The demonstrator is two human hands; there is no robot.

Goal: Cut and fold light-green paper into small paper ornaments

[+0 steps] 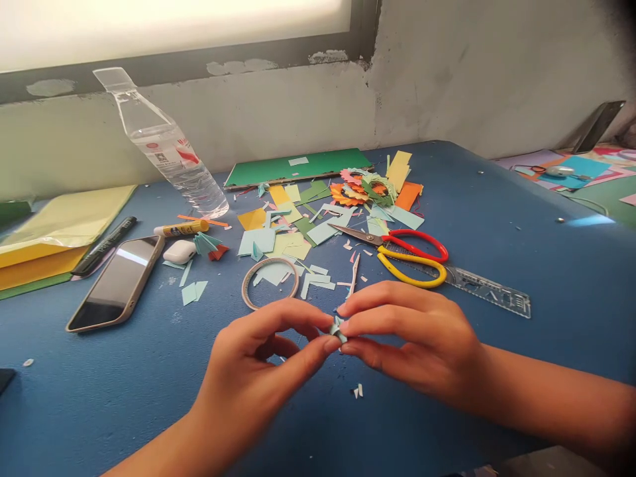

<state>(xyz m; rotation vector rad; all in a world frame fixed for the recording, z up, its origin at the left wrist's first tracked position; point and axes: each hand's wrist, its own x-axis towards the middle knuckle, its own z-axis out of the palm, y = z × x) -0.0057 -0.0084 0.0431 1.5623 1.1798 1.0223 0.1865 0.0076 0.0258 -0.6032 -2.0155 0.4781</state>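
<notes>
A small folded piece of light blue paper [338, 329] is pinched between my two hands, above the front middle of the table. My left hand [263, 361] holds its left side between thumb and index finger. From the right, my right hand [417, 334] grips it with thumb and fingertips, which hide part of its folds. Just beyond the hands lie a roll of tape [247, 285], light blue paper scraps [318, 281] and scissors [415, 255] with one red and one yellow handle. A clear ruler [489, 289] lies partly under the scissors.
A water bottle [173, 156] stands at the back left. Left of the scraps lie a phone [116, 281], a white earbud case [179, 252], a glue stick [181, 228] and a black marker [105, 245]. Coloured paper cutouts [365, 189] are heaped by a green board [298, 167].
</notes>
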